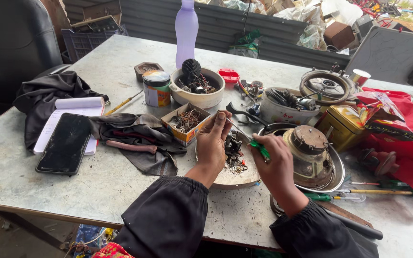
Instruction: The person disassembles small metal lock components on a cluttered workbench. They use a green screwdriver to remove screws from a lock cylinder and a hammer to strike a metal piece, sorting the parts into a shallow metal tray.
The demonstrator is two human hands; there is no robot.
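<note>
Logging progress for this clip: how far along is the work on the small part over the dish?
Done, by the look of it: a motor unit sits stripped in a metal pan, with loose bits in the shallow dish. In hand: the left hand pinches a small part while the right hand works a green-handled screwdriver at it. Left: nothing looks reassembled; more screwdrivers lie alongside.

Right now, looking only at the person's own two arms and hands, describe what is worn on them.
Both arms wear loose black long sleeves, gathered at the wrist cuffs. The left hand and right hand are bare: no gloves, rings or watch visible.
</note>
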